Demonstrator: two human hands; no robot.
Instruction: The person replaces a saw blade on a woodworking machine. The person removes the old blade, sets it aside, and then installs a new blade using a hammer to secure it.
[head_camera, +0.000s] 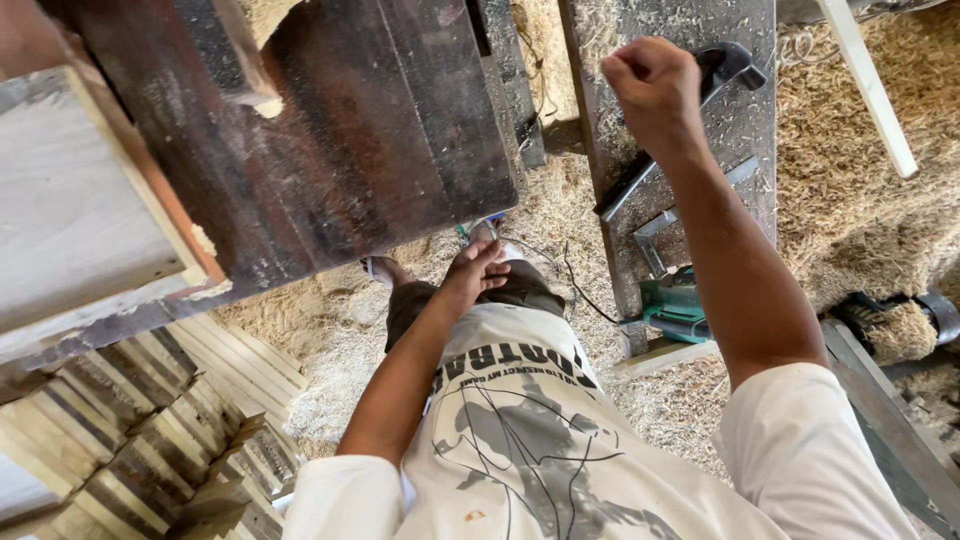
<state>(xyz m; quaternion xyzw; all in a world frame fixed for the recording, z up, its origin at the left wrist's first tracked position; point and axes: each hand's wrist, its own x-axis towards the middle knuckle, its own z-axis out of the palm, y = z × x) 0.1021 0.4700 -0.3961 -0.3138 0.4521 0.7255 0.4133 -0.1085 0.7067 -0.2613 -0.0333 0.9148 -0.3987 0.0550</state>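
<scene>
Item: black lever handle, far right; rigid metal, likely heavy. My right hand clenched round its grip; left hand released, resting on thigh.

We see a woodworking workshop: wood shavings cover the floor, cut slats stacked lower left, a green power tool at centre right.

The right hand is a clenched fist, arm stretched straight out beyond the shirt. The left hand hangs low (fingers loosely curled) just past the shirt's hem.
</scene>
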